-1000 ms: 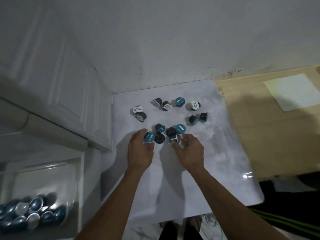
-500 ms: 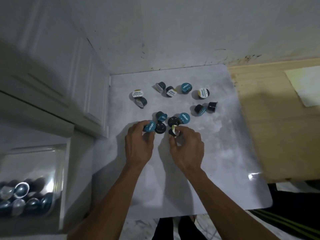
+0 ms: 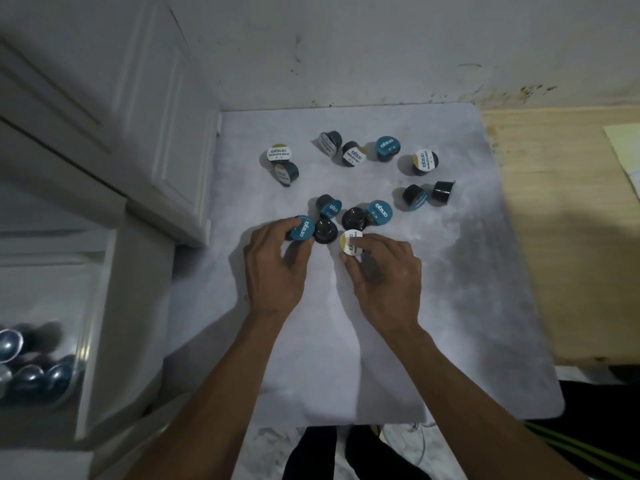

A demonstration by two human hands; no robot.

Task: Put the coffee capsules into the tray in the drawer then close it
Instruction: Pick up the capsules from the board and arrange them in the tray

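We see left hand (image 3: 273, 271) pinching teal-lid capsule (image 3: 302, 229), right hand (image 3: 382, 273) pinching white-lid capsule (image 3: 350, 242), both on marble-look board (image 3: 467, 306). Other capsules scattered behind. Open drawer (image 3: 97, 323) lower left w/ blue capsules (image 3: 31, 375) in clear tray (image 3: 81, 344).

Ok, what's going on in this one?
A person is gathering small round coffee capsules off a pale marble-look tabletop. The left hand grips a teal-lidded capsule; the right hand pinches a white-lidded capsule. About a dozen more lie scattered beyond. The open white drawer at left already holds shiny blue capsules.
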